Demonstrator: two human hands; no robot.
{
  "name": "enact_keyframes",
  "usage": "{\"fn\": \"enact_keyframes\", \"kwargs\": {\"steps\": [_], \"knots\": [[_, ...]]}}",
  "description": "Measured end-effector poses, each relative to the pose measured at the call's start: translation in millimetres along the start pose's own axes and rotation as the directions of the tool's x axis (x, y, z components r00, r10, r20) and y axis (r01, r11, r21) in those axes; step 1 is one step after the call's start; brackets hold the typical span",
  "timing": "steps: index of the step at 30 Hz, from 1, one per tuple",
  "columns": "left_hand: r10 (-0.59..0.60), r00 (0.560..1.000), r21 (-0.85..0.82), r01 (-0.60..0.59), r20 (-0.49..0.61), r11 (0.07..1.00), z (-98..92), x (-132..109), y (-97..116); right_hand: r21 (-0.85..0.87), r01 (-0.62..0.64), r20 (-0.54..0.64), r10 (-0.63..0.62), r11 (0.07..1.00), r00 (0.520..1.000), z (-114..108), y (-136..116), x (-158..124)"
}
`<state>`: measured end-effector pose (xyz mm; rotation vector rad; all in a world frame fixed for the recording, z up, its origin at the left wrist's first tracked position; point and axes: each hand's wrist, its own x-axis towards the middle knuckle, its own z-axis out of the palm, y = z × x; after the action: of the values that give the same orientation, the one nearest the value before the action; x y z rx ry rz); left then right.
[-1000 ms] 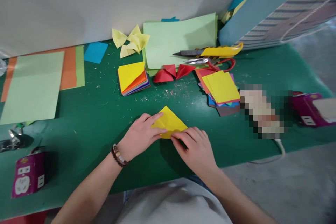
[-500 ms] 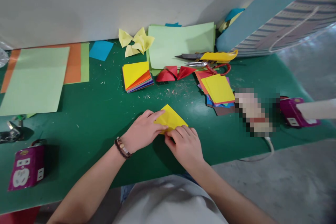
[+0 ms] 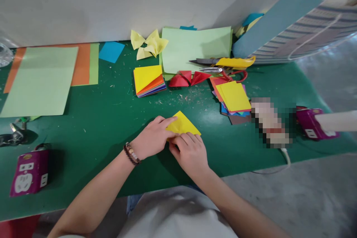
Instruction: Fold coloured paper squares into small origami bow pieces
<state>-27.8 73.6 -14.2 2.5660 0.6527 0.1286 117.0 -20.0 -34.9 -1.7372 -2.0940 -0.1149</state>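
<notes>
A yellow sheet of paper (image 3: 184, 125) lies on the green table in front of me, its visible outline pointed at the far end and at the right. My left hand (image 3: 156, 135) rests on its left side, with index and middle fingers stretched out and apart, pressing it flat. Curled at the near edge, my right hand (image 3: 191, 152) pinches the paper between thumb and fingers, close to the left fingertips. The near edge of the sheet is largely hidden under both hands.
Beyond the hands lie a stack of coloured paper (image 3: 147, 78), red folded pieces (image 3: 181, 79) and pale yellow folded pieces (image 3: 153, 44). Scissors (image 3: 220, 70) and a yellow-handled cutter (image 3: 234, 61) rest by green sheets (image 3: 195, 48). Purple boxes (image 3: 29, 173) stand at both sides.
My right hand has slid left along the paper's near edge, towards my left hand. My left hand stays on the paper. The whole view has shifted slightly.
</notes>
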Motion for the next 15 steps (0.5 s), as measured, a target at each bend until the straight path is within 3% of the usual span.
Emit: {"fn": "enact_keyframes", "kwargs": {"steps": [5,9,12,15], "knots": [[0.003,1.000,0.013,-0.003,-0.004,1.000,-1.1,0,0,0.113,-0.009,0.008,0.008,0.994,1.000,5,-8,2],[-0.018,1.000,-0.032,0.017,-0.013,0.999,-2.6,-1,2,0.256,-0.088,0.014,0.087,0.963,0.996,-9,10,-6],[-0.036,0.999,-0.057,0.034,-0.036,0.998,-2.0,-1,4,0.131,-0.156,-0.043,0.163,0.979,0.986,-22,31,-13],[-0.039,0.997,-0.065,0.034,-0.070,0.997,1.5,-1,3,0.029,-0.078,-0.017,0.078,0.997,0.997,-25,38,-14]]}}
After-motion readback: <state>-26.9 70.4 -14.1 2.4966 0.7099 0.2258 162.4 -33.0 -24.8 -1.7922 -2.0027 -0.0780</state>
